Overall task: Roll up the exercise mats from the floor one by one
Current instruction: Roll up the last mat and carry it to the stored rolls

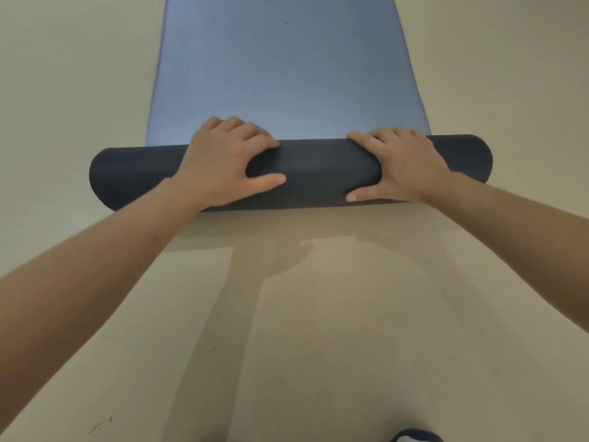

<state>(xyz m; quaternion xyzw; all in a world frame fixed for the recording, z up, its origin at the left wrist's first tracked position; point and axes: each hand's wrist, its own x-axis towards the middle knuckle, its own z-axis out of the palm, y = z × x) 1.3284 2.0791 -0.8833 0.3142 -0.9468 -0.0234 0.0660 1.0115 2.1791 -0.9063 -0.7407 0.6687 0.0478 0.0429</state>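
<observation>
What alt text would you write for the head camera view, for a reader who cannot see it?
A person's left hand and right hand grip the thick rolled end of a blue foam exercise mat lying on a beige floor. The unrolled part stretches flat away from the person.

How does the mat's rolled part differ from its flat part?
The rolled part is dark charcoal; the flat part is lighter blue. The rolled part is a cylinder held by the left hand and right hand; the flat part lies spread, untouched. Both are one mat.

head view, looking down, close overhead
</observation>
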